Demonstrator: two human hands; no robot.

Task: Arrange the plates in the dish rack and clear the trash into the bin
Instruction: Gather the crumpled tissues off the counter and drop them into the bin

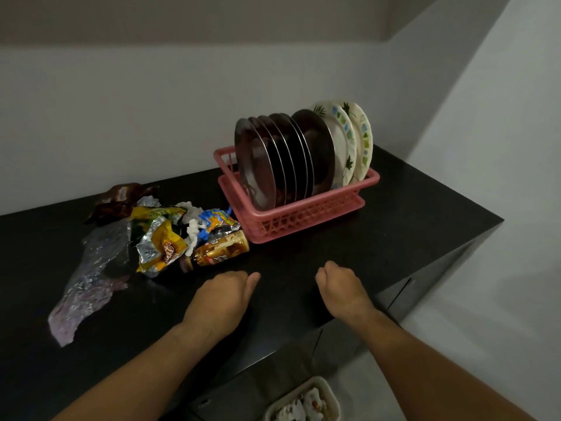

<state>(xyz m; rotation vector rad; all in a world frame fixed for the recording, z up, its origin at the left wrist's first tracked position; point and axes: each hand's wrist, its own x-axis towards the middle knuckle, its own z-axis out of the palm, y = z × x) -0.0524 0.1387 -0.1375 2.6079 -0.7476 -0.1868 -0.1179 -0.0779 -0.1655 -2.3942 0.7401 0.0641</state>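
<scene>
Two hands, both empty. Left hand (224,296) sits over the black counter (394,238) with fingers curled under and thumb sticking out; right hand (340,287) is balled into a fist near the counter's front edge. Neither grips anything.

One white bin (315,380) on the floor below the counter edge, between the forearms, with crumpled white scraps inside.

Plates: all upright in the one pink dish rack (303,217) at the back right of the counter. Steel plates (258,168) look like six, but the rims overlap, so the count is approximate. Two white patterned plates (349,138) stand at the far end.

Trash is one pile left of the rack, ahead of the left hand:
- 1 gold can (221,249) on its side, nearest the left hand but not touching it
- 2 yellow snack packets (164,247)
- 1 blue wrapper (215,218)
- 1 brown wrapper (121,196) at the back
- 1 clear plastic bag (88,281), furthest left
- white crumpled tissue (194,227) in the middle; piece count unclear

Rack is well ahead of the right hand — no contact.
</scene>
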